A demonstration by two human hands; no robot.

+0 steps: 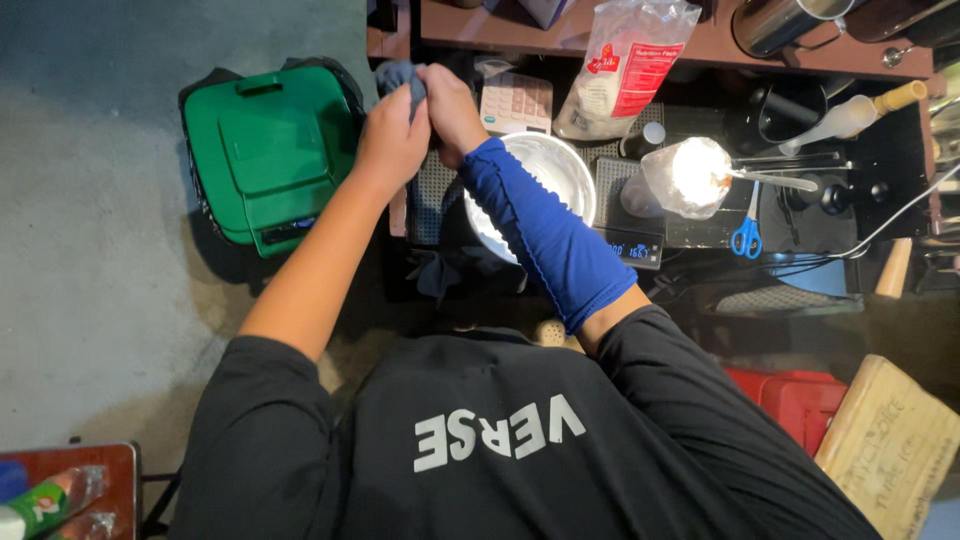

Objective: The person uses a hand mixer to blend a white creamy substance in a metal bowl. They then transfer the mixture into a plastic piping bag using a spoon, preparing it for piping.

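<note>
— What is seen around the dark, crowded worktop (pixel 850 215)?

— A green bin (pixel 272 150) is set on the floor to the left; a white bowl (pixel 545 165) and scissors (pixel 745 235) are laid out on the top.

— And the hands?

— A blue-grey cloth (pixel 398 76) is pinched between the left hand (pixel 392 140) and right hand (pixel 450 110), fingers closed on it, above the bowl's far left edge.

— How far along?

— The bowl appears wiped out; the cloth has not been put down.

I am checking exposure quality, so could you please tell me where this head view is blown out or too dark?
Head view: the clear plastic bag of white powder glares to blank white; the round white bowl reads bright; the dark counter is deeply shadowed; both hands on the blue-grey cloth stay sharp.
</note>
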